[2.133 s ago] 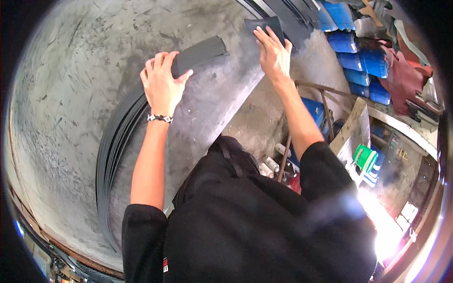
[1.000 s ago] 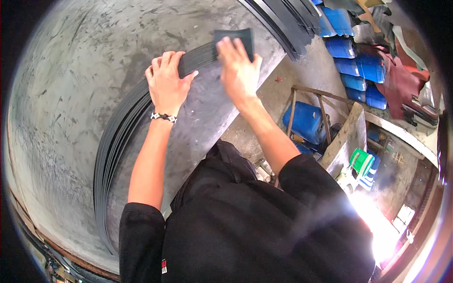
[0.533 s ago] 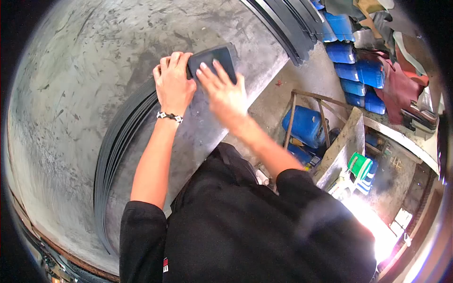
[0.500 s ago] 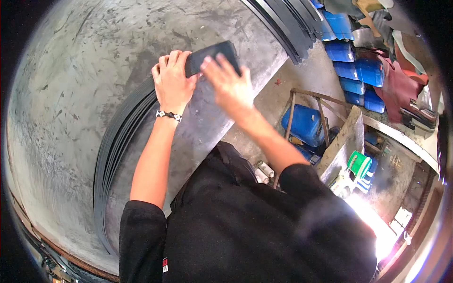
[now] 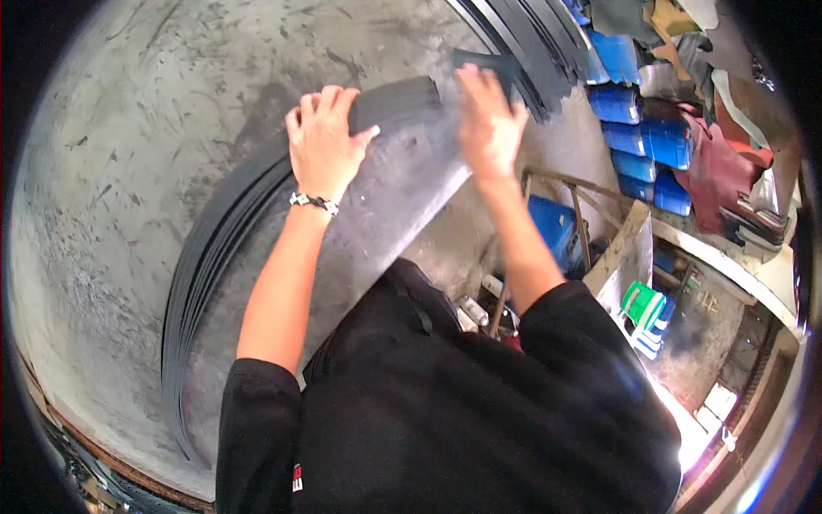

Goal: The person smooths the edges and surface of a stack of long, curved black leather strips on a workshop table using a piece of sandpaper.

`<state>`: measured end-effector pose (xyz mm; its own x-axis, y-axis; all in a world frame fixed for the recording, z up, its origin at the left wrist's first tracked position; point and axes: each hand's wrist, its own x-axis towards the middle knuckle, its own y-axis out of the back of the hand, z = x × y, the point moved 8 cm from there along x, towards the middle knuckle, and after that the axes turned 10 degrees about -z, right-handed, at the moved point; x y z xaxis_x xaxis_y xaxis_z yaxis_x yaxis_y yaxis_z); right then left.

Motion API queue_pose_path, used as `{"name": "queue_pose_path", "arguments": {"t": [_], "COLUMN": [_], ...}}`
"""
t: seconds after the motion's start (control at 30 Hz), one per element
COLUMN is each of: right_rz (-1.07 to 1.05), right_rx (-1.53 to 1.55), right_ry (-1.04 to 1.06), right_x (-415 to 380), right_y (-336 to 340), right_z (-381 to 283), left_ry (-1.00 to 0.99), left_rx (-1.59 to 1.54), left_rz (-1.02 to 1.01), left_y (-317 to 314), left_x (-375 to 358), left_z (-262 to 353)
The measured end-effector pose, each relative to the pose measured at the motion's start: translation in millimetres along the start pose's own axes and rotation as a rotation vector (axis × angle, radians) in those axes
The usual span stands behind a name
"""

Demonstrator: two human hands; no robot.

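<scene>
A long stack of thin dark strips curves over the grey worktop. My left hand lies across its upper part, fingers on the far side and thumb on the near side, gripping it. Beyond that hand the stack's end shows fine layered edges. My right hand, smeared by motion, is off to the right of this end, above the worktop's edge. A blurred dark piece is at its fingertips; whether the fingers hold it is unclear.
More dark strips lie at the top, hanging past the worktop. Blue containers and coloured sheets are at the upper right. A metal frame and a green container stand to the right.
My right hand has moved right, away from the stack's end. The smooth dark surface seen there before now appears farther right by its fingers. My left hand still grips the stack.
</scene>
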<state>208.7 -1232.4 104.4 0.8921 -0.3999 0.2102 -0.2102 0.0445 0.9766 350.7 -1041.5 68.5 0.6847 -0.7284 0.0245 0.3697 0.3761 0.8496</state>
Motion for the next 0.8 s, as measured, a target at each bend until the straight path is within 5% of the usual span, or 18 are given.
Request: {"name": "queue_pose_path", "arguments": {"t": [0.1, 0.17, 0.3, 0.37, 0.43, 0.53, 0.57, 0.7, 0.77, 0.8], "right_rz": [-0.169, -0.174, -0.127, -0.230, -0.212, -0.168, 0.105, -0.198, -0.182, -0.203], "right_rx": [0.021, 0.053, 0.010, 0.058, -0.023, -0.035, -0.150, -0.082, -0.030, 0.005], "right_ry": [0.040, 0.184, -0.058, 0.127, 0.274, -0.201, -0.131, 0.059, 0.217, 0.124], "right_x": [-41, -34, -12, -41, -37, 18, 17, -2, -17, -7], "right_y": [-27, -29, -21, -23, -25, -18, -10, -25, -24, -26], "right_z": [-97, -71, -63, -104, -74, 27, 30, -91, -104, -82], "left_ry": [-0.018, -0.021, 0.006, -0.011, -0.025, -0.002, 0.003, -0.009, -0.014, -0.013], "left_rx": [-0.005, -0.001, -0.019, -0.009, -0.023, 0.018, 0.029, -0.005, -0.001, -0.024], "left_rz": [0.005, 0.006, -0.006, 0.024, 0.019, -0.012, -0.017, -0.005, 0.009, -0.003], "left_y": [-4, -4, -4, -1, -3, -6, -5, -5, -6, -3], "left_x": [0, -2, -2, 2, -2, -4, -2, -4, -2, -2], "left_z": [3, 3, 2, 1, 2, 4, 2, 3, 1, 3]}}
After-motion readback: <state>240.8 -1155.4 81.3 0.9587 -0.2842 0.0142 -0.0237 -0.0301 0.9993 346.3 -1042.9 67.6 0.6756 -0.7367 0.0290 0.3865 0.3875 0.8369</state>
